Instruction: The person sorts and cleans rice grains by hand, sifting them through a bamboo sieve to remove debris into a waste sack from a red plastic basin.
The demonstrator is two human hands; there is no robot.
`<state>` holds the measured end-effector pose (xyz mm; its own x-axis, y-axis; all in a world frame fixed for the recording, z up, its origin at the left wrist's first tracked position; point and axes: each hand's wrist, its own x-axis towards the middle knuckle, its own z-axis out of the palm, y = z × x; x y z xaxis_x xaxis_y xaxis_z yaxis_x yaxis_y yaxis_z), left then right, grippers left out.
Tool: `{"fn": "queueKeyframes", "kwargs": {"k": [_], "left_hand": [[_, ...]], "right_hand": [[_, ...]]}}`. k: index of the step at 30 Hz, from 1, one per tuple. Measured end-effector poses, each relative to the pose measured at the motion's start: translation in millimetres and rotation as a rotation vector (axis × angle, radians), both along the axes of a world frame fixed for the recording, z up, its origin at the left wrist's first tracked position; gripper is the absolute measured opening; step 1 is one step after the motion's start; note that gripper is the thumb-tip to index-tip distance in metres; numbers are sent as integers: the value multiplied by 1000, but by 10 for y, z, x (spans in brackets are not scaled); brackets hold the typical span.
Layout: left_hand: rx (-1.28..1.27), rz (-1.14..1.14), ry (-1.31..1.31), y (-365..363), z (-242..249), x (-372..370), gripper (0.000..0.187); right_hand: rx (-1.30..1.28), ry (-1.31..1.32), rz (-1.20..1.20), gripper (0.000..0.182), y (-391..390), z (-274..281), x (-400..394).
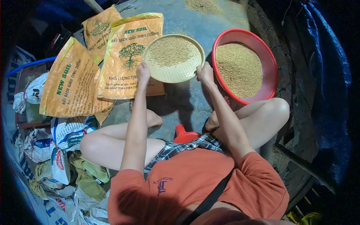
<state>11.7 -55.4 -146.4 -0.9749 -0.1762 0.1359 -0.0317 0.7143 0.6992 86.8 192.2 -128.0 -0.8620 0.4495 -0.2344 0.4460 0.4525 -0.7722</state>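
A round woven winnowing tray (168,73) is held out in front of me, partly over an orange printed sack. Tan grain (170,51) lies spread over its far and middle part. My left hand (143,72) grips the tray's rim at the left, fingers mostly hidden beneath it. At the right side of the rim, my right hand (205,73) is closed on it as well. Just right of that hand stands a red basin (269,67) holding a large heap of the same grain (239,67).
Orange sacks (69,84) lie on the floor at the left, with tied bags (60,150) nearer me. A red plastic object (185,135) sits between my legs. Scattered grain (203,5) lies on the far floor. A blue tarp (332,93) hangs at the right.
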Motion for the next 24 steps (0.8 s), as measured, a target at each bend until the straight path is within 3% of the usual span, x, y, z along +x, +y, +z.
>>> {"fn": "queueKeyframes", "kwargs": {"k": [3, 5, 7, 9, 11, 12, 14, 17, 21, 23, 24], "left_hand": [[95, -49, 152, 129, 198, 7, 35], [218, -60, 236, 190, 514, 52, 32], [263, -13, 393, 198, 749, 33, 34], [253, -28, 342, 174, 700, -24, 34], [238, -51, 229, 104, 522, -27, 35], [180, -59, 32, 70, 407, -11, 39], [100, -14, 23, 40, 8, 13, 41], [28, 0, -63, 37, 20, 70, 45], [63, 7, 23, 41, 296, -38, 43], [219, 5, 259, 103, 683, -15, 41], [309, -8, 236, 113, 822, 0, 39]], "right_hand": [[83, 69, -45, 30, 41, -19, 18], [207, 438, -49, 27, -26, 290, 27], [215, 539, -65, 22, -85, 482, -25], [187, 677, -132, 19, -137, 540, -30], [152, 548, -102, 22, -102, 415, -21], [206, 436, -69, 23, -58, 202, -26], [212, 202, -41, 27, -44, -4, 38], [223, 142, -44, 26, -59, -113, 84], [199, 281, -41, 25, -91, 210, 23], [100, 466, -47, 23, -81, 386, -34], [97, 533, -52, 21, -120, 615, 5]]}}
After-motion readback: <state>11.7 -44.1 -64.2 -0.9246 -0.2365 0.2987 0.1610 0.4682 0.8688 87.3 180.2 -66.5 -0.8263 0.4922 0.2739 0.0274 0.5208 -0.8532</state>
